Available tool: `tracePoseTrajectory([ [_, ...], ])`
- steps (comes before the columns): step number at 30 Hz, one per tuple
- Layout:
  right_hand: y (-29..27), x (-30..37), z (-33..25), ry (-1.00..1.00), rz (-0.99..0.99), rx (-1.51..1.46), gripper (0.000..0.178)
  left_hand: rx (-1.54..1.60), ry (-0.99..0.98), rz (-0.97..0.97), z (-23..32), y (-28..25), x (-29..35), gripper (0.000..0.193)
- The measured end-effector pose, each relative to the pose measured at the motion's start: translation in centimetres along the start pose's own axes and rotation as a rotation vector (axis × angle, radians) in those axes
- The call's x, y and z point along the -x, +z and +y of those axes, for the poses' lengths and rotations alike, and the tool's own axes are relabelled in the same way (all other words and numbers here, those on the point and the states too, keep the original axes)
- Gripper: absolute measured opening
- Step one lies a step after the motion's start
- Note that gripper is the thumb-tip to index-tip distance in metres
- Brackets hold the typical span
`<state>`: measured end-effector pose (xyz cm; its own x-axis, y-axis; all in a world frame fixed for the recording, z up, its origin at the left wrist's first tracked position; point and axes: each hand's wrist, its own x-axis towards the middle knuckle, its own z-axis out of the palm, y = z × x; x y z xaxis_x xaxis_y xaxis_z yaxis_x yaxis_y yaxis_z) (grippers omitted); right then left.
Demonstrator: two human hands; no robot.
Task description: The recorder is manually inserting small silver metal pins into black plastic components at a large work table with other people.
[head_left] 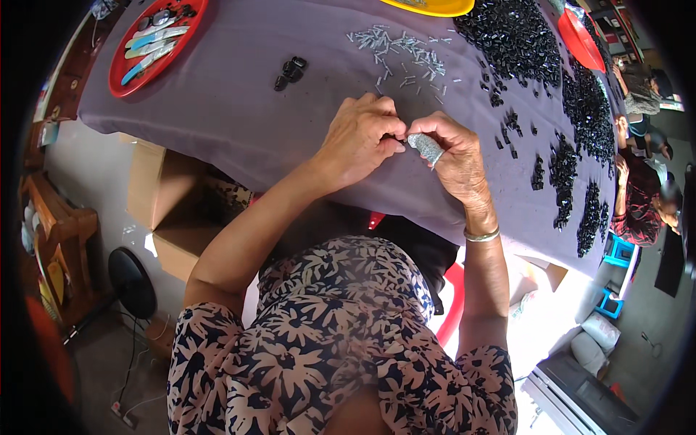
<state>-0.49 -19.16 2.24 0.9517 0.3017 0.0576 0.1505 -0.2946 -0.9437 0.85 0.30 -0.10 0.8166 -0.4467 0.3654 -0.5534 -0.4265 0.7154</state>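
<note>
Over the near part of the purple-grey tablecloth (239,101), my two hands meet fingertip to fingertip. Between the thumb and fingers of my left hand (360,134) is something small and dark, mostly hidden by the fingertips. My right hand (458,152), with a bangle at the wrist, is closed around a short silver-grey speckled piece (428,148), whose tip points at the left fingers. Small clear or silvery pins (406,52) lie scattered just beyond the hands. A little cluster of glossy black parts (291,71) sits farther left.
Large heaps of small black pieces (511,43) cover the right side. A red tray (114,76) with several slim-handled tools stands far left, a yellow tray (435,9) at the far edge, another red tray (580,43) far right. A cardboard box (174,250) is below. People (641,210) sit at right.
</note>
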Motion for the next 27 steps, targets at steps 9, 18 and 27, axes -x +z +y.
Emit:
tracePoseTrajectory([
  [9,1.2,0.4,-1.6,-0.212,0.093,0.433,0.021,0.006,0.007,0.011,-0.2,0.1,0.1,0.014],
  [18,1.7,0.6,-2.9,-0.314,0.047,0.666,0.029,-0.004,0.009,0.027,-0.1,0.2,0.0,0.011],
  [27,2.0,0.9,-2.5,-0.318,0.061,0.678,0.028,-0.051,0.01,0.0,0.2,-0.2,-0.1,0.011],
])
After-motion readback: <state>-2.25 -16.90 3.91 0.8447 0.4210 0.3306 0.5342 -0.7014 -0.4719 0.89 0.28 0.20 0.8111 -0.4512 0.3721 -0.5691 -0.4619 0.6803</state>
